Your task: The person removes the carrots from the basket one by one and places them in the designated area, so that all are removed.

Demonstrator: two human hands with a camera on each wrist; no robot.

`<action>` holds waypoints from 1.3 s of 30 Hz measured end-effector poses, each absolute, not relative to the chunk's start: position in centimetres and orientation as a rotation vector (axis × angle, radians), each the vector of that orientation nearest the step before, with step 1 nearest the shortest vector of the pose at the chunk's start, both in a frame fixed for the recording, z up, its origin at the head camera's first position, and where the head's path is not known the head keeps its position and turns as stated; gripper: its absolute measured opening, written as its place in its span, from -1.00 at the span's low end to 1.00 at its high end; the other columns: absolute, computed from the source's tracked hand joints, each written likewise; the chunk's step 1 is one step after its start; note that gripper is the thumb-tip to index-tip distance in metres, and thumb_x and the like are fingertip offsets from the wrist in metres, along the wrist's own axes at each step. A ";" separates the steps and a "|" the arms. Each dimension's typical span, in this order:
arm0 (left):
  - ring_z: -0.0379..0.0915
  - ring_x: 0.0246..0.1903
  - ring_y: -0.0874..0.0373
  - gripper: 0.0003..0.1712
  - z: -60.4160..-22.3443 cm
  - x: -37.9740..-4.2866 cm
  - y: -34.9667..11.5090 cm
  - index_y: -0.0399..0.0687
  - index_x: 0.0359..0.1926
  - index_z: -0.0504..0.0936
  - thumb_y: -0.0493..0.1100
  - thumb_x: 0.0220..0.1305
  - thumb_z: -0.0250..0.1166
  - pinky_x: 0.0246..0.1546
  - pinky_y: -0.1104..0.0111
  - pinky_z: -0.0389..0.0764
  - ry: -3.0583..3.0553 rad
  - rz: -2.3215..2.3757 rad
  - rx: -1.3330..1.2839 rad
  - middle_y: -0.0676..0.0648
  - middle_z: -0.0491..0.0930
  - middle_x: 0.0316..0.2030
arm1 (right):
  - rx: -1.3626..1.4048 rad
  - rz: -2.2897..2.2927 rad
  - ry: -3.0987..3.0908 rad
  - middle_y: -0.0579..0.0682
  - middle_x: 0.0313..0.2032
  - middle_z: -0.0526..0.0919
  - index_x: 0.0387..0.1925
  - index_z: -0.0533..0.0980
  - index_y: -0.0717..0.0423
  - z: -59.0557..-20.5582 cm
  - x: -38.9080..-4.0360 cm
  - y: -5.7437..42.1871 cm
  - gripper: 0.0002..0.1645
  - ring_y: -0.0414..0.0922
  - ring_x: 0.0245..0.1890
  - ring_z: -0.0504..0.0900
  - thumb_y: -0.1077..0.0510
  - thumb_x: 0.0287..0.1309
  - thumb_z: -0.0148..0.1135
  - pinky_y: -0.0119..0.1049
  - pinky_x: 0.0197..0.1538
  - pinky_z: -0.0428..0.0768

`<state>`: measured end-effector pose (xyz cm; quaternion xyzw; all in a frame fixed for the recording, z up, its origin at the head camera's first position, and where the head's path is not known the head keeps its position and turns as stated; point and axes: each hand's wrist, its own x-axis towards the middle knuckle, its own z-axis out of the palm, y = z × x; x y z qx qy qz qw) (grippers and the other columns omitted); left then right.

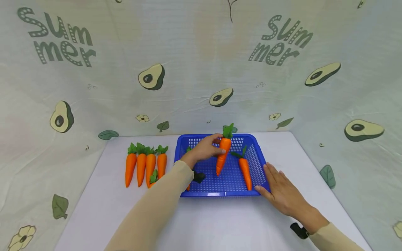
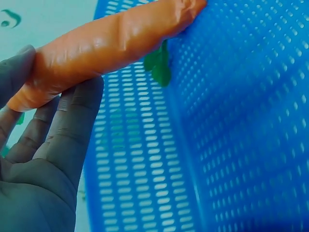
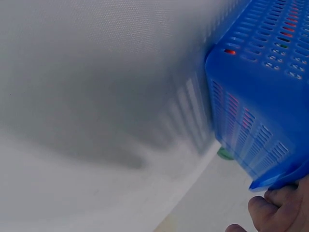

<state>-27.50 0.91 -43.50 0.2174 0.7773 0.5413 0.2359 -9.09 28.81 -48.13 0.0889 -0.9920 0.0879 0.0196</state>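
Note:
My left hand [image 1: 205, 149] pinches an orange carrot [image 1: 223, 150] with green leaves, thumb on one side and fingers on the other. The carrot is raised over the blue basket [image 1: 216, 194], leaves up and tip pointing down. In the left wrist view the carrot [image 2: 111, 41] lies across the fingers near the basket's slotted wall. A second carrot [image 1: 245, 173] rests inside at the right, and another is mostly hidden beneath my left forearm. My right hand [image 1: 284, 193] rests along the basket's right rim with its fingers extended and thumb at the near corner.
Left of the basket, several carrots [image 1: 141, 169] lie side by side on the white table [image 1: 94, 209], one partly covered by the left sleeve. Behind the table hangs a printed cloth [image 1: 188, 52] with avocados and lettering.

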 end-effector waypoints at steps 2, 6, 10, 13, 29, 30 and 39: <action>0.59 0.00 0.02 -0.22 -43.1 -27.5 0.2 0.07 0.43 0.26 -0.14 0.23 0.38 -0.04 0.21 0.69 2.155 1.482 0.600 -0.12 0.40 0.27 | 0.281 0.265 -3.073 0.21 0.53 -0.07 0.52 -0.15 0.21 -48.1 -9.0 28.8 0.08 0.17 0.52 -0.05 -0.43 0.33 -0.15 0.02 0.56 -0.19; 0.57 0.04 0.02 -0.18 -42.4 -27.4 -1.4 0.09 0.45 0.22 -0.11 0.23 0.37 0.00 0.20 0.67 2.177 1.495 0.578 -0.11 0.37 0.31 | 0.295 0.255 -3.064 0.22 0.52 -0.07 0.52 -0.14 0.23 -48.1 -8.7 28.7 0.07 0.18 0.52 -0.05 -0.42 0.34 -0.15 -0.02 0.56 -0.20; 0.58 0.05 0.02 -0.18 -42.1 -27.4 -3.1 0.12 0.46 0.22 -0.11 0.24 0.37 0.02 0.18 0.66 2.194 1.522 0.546 -0.10 0.36 0.32 | 0.315 0.241 -3.044 0.24 0.51 -0.04 0.51 -0.10 0.26 -48.0 -8.4 28.7 0.06 0.20 0.51 -0.01 -0.40 0.34 -0.13 0.00 0.56 -0.15; 0.59 0.05 0.03 -0.18 -41.8 -27.4 -4.5 0.14 0.45 0.22 -0.10 0.23 0.38 0.03 0.18 0.66 2.234 1.527 0.531 -0.09 0.37 0.31 | 0.329 0.237 -3.026 0.26 0.50 -0.01 0.50 -0.07 0.29 -48.0 -8.4 28.8 0.05 0.21 0.50 0.00 -0.39 0.35 -0.11 -0.06 0.57 -0.20; 0.56 0.09 -0.03 -0.15 -40.4 -25.8 -12.5 0.19 0.45 0.20 -0.05 0.20 0.40 0.09 0.13 0.61 2.300 1.623 0.388 -0.13 0.37 0.29 | 0.311 0.278 -3.066 0.26 0.52 -0.09 0.52 -0.18 0.23 -48.0 -8.5 28.8 0.08 0.19 0.52 -0.08 -0.41 0.35 -0.16 -0.23 0.52 -0.50; 0.56 0.08 -0.03 -0.14 -40.4 -25.7 -13.0 0.18 0.46 0.18 -0.06 0.21 0.40 0.07 0.14 0.63 2.291 1.634 0.384 -0.13 0.37 0.29 | 0.311 0.281 -3.065 0.26 0.52 -0.09 0.52 -0.18 0.23 -48.0 -8.5 28.8 0.08 0.19 0.52 -0.08 -0.41 0.35 -0.16 -0.22 0.52 -0.49; 0.59 0.02 -0.06 -0.08 -40.5 -23.9 -17.4 0.13 0.49 0.14 -0.05 0.19 0.41 0.04 0.13 0.64 2.307 1.663 0.340 -0.21 0.37 0.22 | 0.297 0.284 -3.071 0.27 0.52 -0.10 0.52 -0.19 0.24 -48.0 -8.5 28.8 0.08 0.21 0.52 -0.07 -0.42 0.34 -0.16 -0.39 0.40 -0.66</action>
